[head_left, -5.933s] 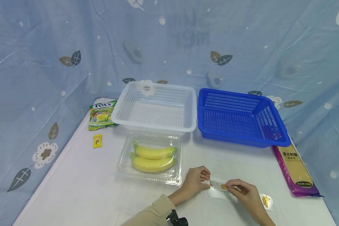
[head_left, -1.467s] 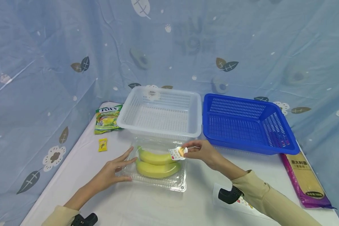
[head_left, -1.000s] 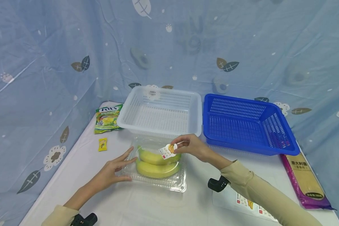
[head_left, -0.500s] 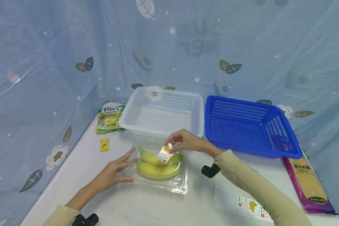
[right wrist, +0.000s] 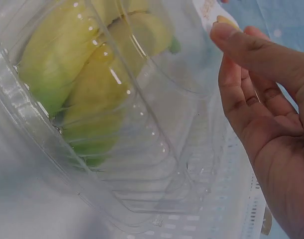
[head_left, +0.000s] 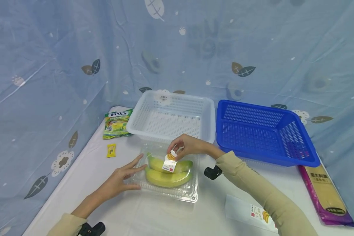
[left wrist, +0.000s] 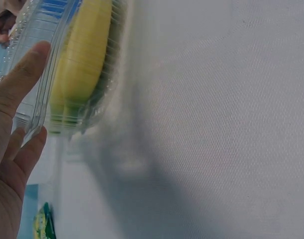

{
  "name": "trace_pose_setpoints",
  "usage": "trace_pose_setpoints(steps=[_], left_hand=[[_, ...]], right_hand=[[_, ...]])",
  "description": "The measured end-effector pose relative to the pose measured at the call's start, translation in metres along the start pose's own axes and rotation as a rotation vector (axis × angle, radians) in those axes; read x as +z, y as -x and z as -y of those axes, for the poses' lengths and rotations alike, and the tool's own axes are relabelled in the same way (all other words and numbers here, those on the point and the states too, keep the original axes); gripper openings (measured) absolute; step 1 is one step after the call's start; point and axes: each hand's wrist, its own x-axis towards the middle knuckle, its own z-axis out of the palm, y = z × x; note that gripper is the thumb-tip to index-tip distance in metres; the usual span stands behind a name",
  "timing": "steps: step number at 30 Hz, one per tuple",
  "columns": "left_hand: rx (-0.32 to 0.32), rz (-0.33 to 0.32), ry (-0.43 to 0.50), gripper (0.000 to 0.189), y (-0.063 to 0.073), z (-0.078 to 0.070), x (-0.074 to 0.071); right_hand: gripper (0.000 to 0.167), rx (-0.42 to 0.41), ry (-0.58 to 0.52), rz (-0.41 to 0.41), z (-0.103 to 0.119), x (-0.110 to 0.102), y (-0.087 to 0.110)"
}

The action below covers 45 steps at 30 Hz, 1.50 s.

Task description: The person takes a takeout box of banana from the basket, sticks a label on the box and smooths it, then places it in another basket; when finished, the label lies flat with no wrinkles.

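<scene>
A clear plastic clamshell box [head_left: 184, 194] with two bananas [head_left: 168, 181] inside lies on the white table. My left hand [head_left: 118, 180] is at its left side, fingers spread and straight; in the left wrist view, thumb [left wrist: 23, 74] and fingers touch the box's edge. Above the lid, my right hand [head_left: 188, 146] pinches a small white sticker [head_left: 169, 165] with a banana picture between thumb and fingertips. The sticker hangs over the upper banana in the head view. In the right wrist view the pinching thumb [right wrist: 256, 52] hides part of it.
Behind the box stand a white basket [head_left: 207, 113] and a blue basket [head_left: 262, 156]. A green FOX'S candy bag [head_left: 117, 124] and a yellow wrapped candy [head_left: 111, 150] lie at left. At right are a sticker backing sheet [head_left: 237, 208], partly under my sleeve, and a pasta pack [head_left: 325, 190].
Earlier both hands were at the sticker sheet on the right. Since then my right hand has carried a sticker leftward over the lid and turned it more upright. My left hand stays at the box.
</scene>
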Motion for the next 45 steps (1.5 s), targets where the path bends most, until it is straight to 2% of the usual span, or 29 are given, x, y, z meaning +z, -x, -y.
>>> trace_pose_setpoints(steps=[6, 13, 19, 28, 35, 38, 41, 43, 45], left_hand=[[-0.001, 0.003, 0.005, 0.07, -0.002, -0.001, 0.0], [-0.009, 0.007, 0.009, 0.07, -0.002, -0.001, 0.0], [-0.011, 0.003, 0.014, 0.069, 0.001, -0.001, 0.0], [-0.007, 0.002, 0.007, 0.07, 0.0, -0.002, 0.001], [-0.005, -0.001, 0.005, 0.07, -0.001, -0.001, 0.002], [-0.007, -0.004, 0.002, 0.07, -0.001, -0.001, 0.002], [-0.011, -0.007, -0.002, 0.07, -0.001, -0.001, 0.002], [-0.009, -0.006, 0.002, 0.069, -0.001, -0.001, 0.002], [-0.003, -0.002, 0.012, 0.069, -0.001, -0.001, 0.001]], right_hand=[[0.03, -0.011, 0.072, 0.015, 0.001, 0.003, -0.002], [0.03, 0.004, 0.08, 0.011, 0.001, 0.006, -0.004], [0.029, -0.002, 0.141, 0.007, 0.002, 0.008, -0.006], [0.027, 0.004, 0.232, -0.009, 0.004, 0.013, -0.008], [0.026, -0.015, 0.291, -0.043, 0.007, 0.019, -0.002], [0.025, -0.048, 0.316, -0.109, 0.007, 0.022, 0.003], [0.022, -0.083, 0.299, -0.258, 0.006, 0.027, 0.008], [0.021, -0.083, 0.202, -0.354, 0.004, 0.033, 0.011], [0.021, -0.056, 0.056, -0.403, 0.002, 0.041, 0.014]])
